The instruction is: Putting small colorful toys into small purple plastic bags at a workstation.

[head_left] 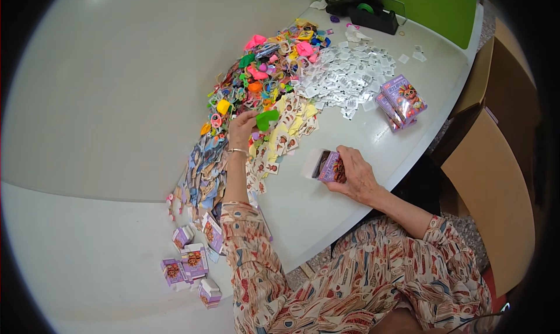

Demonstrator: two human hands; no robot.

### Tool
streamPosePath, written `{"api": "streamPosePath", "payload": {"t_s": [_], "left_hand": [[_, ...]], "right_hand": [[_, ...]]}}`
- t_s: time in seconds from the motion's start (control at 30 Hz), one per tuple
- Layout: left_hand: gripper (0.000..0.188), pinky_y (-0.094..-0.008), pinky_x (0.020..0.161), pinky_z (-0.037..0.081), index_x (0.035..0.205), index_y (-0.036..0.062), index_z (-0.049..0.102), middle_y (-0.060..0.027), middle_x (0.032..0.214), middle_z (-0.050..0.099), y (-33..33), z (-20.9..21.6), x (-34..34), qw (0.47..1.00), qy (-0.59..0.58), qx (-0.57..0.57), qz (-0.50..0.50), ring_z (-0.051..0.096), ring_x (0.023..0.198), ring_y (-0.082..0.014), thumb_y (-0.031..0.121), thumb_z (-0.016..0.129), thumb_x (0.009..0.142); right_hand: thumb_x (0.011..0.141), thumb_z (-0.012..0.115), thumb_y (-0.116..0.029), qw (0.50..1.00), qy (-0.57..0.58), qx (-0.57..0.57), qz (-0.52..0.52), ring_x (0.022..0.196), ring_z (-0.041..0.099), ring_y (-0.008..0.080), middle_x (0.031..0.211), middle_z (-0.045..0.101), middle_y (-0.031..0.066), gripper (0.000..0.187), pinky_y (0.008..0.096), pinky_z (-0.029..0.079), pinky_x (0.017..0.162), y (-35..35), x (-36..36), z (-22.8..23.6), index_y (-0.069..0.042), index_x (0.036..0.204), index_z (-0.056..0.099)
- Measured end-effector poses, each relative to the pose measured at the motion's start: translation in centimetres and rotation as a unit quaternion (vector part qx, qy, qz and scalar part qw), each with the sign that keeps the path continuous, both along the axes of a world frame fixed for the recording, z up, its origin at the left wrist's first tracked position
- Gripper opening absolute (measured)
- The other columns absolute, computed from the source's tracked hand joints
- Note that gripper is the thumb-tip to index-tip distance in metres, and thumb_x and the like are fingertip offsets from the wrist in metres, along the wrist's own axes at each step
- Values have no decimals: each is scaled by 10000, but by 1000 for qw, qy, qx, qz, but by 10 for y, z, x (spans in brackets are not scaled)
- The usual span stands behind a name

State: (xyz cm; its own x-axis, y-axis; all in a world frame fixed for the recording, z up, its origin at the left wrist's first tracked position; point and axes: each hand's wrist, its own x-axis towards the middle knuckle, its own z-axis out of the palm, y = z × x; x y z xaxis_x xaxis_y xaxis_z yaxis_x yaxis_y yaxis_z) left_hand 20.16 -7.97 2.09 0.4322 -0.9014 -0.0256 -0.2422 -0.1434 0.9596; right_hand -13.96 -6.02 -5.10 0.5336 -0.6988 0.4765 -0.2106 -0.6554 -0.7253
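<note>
My left hand [240,130] is closed on a flat bright green piece [267,119], whose kind I cannot make out. It hovers at the edge of a heap of small colourful plastic toys [255,71], beside a spread of cards with small printed pictures [284,143]. In my right hand [357,175] is a small purple printed carton [332,167], tilted over the table with its white end flap open towards the left. Something dark shows in its mouth, too shaded to name.
White paper slips [350,71] lie heaped behind. Purple boxes [401,102] are stacked at the right; more small cartons [194,260] lie at the lower left. A black tape dispenser [373,20] stands at the back. A large cardboard box [490,176] is beyond the table's right edge.
</note>
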Motion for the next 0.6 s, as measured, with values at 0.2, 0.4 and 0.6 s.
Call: {"api": "streamPosePath", "payload": {"t_s": [0.2, 0.4, 0.6], "left_hand": [[222, -333, 743, 569, 1080, -8, 600, -109, 984, 675, -3, 6, -17, 964, 241, 8, -111, 675, 826, -203, 9, 609, 859], [213, -366, 779, 570, 1088, 8, 581, -112, 1002, 667, 32, 11, -27, 947, 304, -23, -102, 672, 894, -235, 15, 581, 875], [163, -310, 795, 537, 1038, 19, 635, -68, 993, 665, 69, 1, -53, 946, 247, 108, -180, 647, 914, -157, 99, 583, 906]], "right_hand": [[628, 823, -276, 1000, 8, 11, -3, 995, 528, 356, 1086, 500, 201, 846, 412, 485, 829, 0, -1, -2, 13, 1276, 362], [631, 820, -271, 1000, 5, 4, -3, 989, 529, 353, 1079, 500, 195, 827, 409, 488, 818, 1, -1, -1, 7, 1266, 369], [627, 821, -265, 1000, 5, 2, -4, 984, 527, 350, 1072, 501, 192, 826, 413, 489, 809, -1, 0, -4, 5, 1265, 371]]}}
